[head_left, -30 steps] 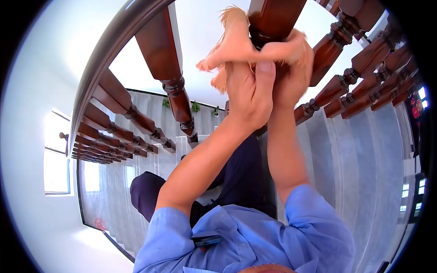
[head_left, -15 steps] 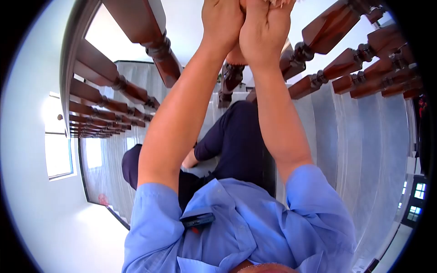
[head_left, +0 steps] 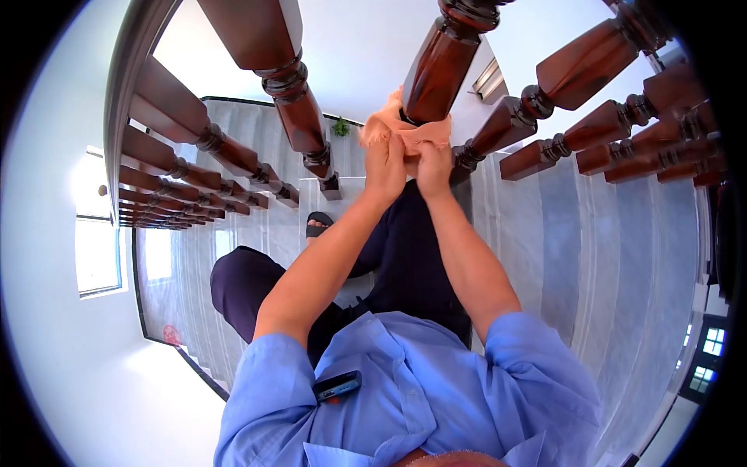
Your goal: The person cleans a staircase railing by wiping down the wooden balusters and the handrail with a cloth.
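A peach-orange cloth (head_left: 384,124) is wrapped around the lower part of a dark, glossy wooden baluster (head_left: 442,66) in front of me. My left hand (head_left: 384,170) grips the cloth from the left side, fingers closed. Close beside it, my right hand (head_left: 432,167) is closed on the cloth at the right. Part of the baluster behind the cloth and hands is hidden.
More turned balusters (head_left: 299,117) run along the left, and others (head_left: 587,66) stand at the right. Grey stone steps (head_left: 564,241) lie on both sides. My bent knee (head_left: 245,288) and a sandalled foot (head_left: 317,226) are below. A phone (head_left: 338,386) sits in my shirt pocket.
Both hands have come down the baluster, from the top edge of the view toward its lower part. The cloth, barely visible before, now shows around the wood.
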Motion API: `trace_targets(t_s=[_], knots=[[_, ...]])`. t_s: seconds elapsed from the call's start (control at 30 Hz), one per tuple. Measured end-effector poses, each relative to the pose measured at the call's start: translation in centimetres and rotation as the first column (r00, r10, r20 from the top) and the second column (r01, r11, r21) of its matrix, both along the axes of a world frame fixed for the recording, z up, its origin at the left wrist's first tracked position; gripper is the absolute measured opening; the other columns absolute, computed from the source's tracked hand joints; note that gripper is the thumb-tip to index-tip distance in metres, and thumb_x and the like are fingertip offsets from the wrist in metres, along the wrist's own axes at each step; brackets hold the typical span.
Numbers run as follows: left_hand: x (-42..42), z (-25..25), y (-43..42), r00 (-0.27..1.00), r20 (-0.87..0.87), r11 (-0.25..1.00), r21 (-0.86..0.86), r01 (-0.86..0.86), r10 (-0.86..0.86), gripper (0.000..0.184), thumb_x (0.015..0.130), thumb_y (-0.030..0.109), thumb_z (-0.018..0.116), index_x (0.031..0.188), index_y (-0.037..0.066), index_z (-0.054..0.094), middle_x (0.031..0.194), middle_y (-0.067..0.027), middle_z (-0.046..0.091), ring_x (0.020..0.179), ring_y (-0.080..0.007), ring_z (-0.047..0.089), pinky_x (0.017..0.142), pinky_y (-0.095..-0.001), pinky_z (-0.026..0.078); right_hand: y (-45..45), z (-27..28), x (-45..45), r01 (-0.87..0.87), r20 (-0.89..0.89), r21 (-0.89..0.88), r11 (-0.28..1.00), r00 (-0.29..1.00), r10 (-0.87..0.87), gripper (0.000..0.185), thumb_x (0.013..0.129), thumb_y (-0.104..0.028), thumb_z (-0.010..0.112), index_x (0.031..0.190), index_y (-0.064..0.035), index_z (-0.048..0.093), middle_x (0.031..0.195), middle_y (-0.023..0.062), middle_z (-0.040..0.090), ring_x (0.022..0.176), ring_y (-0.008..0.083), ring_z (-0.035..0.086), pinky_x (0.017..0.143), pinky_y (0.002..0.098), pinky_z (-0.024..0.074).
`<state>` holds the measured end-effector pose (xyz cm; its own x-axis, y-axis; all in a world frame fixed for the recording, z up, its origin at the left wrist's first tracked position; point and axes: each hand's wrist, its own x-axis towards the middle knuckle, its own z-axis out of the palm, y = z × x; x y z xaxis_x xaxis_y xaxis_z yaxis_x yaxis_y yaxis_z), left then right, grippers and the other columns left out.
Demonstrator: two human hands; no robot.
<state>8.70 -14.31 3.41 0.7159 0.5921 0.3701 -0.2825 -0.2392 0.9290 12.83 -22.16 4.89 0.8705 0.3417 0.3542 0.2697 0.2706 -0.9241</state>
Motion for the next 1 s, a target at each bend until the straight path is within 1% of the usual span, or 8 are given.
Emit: trace_targets(t_s=[0.27,0.33,0.4,0.47,0.6,0.73,0.93,1.0], knots=[[0.5,-0.4,1.4,0.988,0.100,0.991,-0.046,0.126,-0.121,0.037,0.108,0.020,0.040,0.100,-0.006,0.066,0.088,-0.0238,0.069,0.084,-0.0369,0.067,0.076,-0.0431,0.051,-0.9,-0.1,3.3,-0.332,-0.151,0.093,0.939,0.927,0.343,0.040,0.083,-0.001,0.056,0.122,0.0039,0.059,0.112,0.0095,0.068,0.100,0.0180,0.067,0.091,0.0304,0.0523],[0.1,0.9,1.8,0.991,0.030,0.989,-0.065,0.130,-0.128,0.034,0.106,0.016,0.041,0.098,-0.006,0.065,0.084,-0.0233,0.068,0.080,-0.0370,0.067,0.073,-0.0437,0.051,0.3,1.3,-0.5,0.125,0.022,-0.177,0.976,0.992,-0.123,0.028,0.089,-0.007,0.057,0.112,0.0054,0.067,0.115,0.0094,0.067,0.105,0.0177,0.064,0.088,0.0306,0.0489],[-0.5,1.2,2.3,0.990,-0.036,0.988,-0.074,0.133,-0.136,0.030,0.104,0.013,0.043,0.096,-0.006,0.064,0.081,-0.0229,0.066,0.075,-0.0372,0.066,0.070,-0.0443,0.050,1.0,3.1,-3.4,0.415,0.450,-0.197,0.888,0.843,-0.295,0.031,0.096,-0.010,0.059,0.122,0.0061,0.063,0.137,0.0163,0.056,0.123,0.0247,0.055,0.104,0.0370,0.0417],[-2.1,0.7,1.8,0.992,-0.120,0.993,0.119,-0.019,0.034,0.023,0.101,0.007,0.044,0.096,-0.005,0.063,0.076,-0.0228,0.064,0.070,-0.0366,0.064,0.065,-0.0445,0.049,1.4,3.3,-6.1,0.458,0.380,0.021,0.889,0.819,-0.431,0.037,0.098,-0.010,0.058,0.129,0.0089,0.060,0.142,0.0212,0.057,0.128,0.0314,0.058,0.108,0.0345,0.0412],[-6.5,4.8,-0.8,0.958,0.194,0.972,0.053,-0.227,0.213,0.015,0.099,0.007,0.055,0.098,-0.004,0.065,0.082,-0.0165,0.069,0.074,-0.0275,0.068,0.068,-0.0387,0.051,-0.5,1.6,-8.0,0.297,0.421,-0.100,0.950,0.877,-0.230,0.039,0.097,-0.009,0.058,0.132,0.0087,0.059,0.138,0.0214,0.061,0.126,0.0328,0.059,0.110,0.0366,0.0400],[-8.4,6.6,1.2,0.953,0.123,0.936,-0.258,-0.239,0.277,0.015,0.098,0.010,0.063,0.103,-0.005,0.064,0.098,-0.0129,0.072,0.088,-0.0214,0.068,0.078,-0.0349,0.053,2.3,5.8,-8.5,0.253,0.349,0.015,0.967,0.905,-0.242,0.030,0.098,-0.006,0.057,0.125,0.0058,0.063,0.129,0.0200,0.065,0.118,0.0307,0.061,0.107,0.0380,0.0419],[-7.6,14.2,6.8,0.723,0.325,0.762,0.011,-0.647,0.610,0.017,0.103,0.007,0.055,0.115,-0.005,0.057,0.110,-0.0114,0.065,0.099,-0.0164,0.062,0.089,-0.0298,0.049,11.0,12.4,-5.4,0.107,0.373,0.293,0.950,0.902,-0.217,0.025,0.092,0.000,0.061,0.117,0.0031,0.062,0.110,0.0086,0.061,0.103,0.0186,0.060,0.098,0.0300,0.0442],[-6.3,14.1,9.8,0.769,0.480,0.894,-0.083,-0.439,0.422,0.019,0.105,0.005,0.051,0.121,-0.004,0.052,0.112,-0.0105,0.063,0.101,-0.0152,0.061,0.091,-0.0288,0.048,13.1,12.8,-5.9,-0.030,0.184,0.346,0.938,0.982,-0.036,0.031,0.096,-0.001,0.059,0.127,0.0017,0.055,0.113,0.0060,0.060,0.103,0.0138,0.059,0.099,0.0270,0.0439]])
